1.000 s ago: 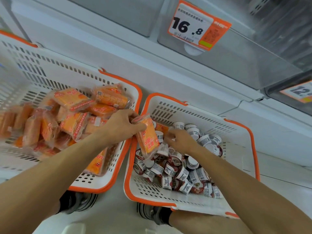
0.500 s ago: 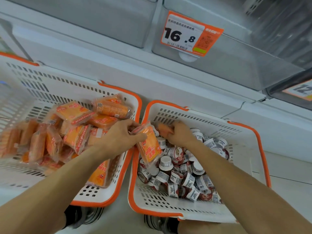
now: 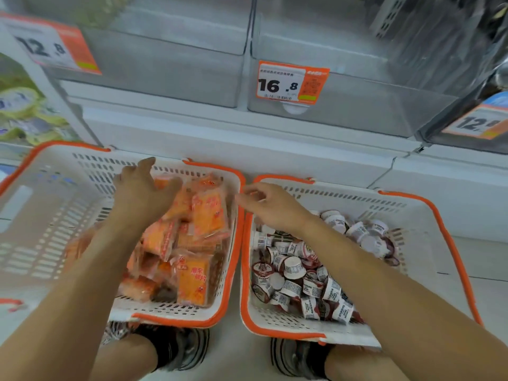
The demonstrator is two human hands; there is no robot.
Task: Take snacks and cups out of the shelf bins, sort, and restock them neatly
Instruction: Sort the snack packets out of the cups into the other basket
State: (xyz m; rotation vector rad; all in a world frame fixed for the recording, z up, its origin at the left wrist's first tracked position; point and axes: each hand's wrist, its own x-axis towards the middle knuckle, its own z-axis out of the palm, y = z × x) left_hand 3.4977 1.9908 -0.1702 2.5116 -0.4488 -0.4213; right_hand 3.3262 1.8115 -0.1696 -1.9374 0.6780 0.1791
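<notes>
Two white baskets with orange rims stand side by side on the floor. The left basket (image 3: 68,145) holds a heap of orange snack packets (image 3: 209,213). Small cups with white and dark red labels (image 3: 294,268) fill the right basket (image 3: 439,215). My left hand (image 3: 143,193) hovers over the far part of the packet heap with its fingers spread and nothing held. At the far left corner of the cup basket, my right hand (image 3: 269,204) reaches toward the rim between the baskets. Its fingers are loosely extended and I see nothing in them.
Clear plastic shelf bins run above the baskets, with a 16.8 price tag (image 3: 291,83) and a 12.8 price tag (image 3: 52,48) on them. Green packages (image 3: 19,105) fill a shelf at the far left. My shoes (image 3: 178,350) stand just below the baskets.
My left hand moved the orange packet from above the cup basket into the left basket and let it go. My right hand shifted left to the basket rims. The view swung right.
</notes>
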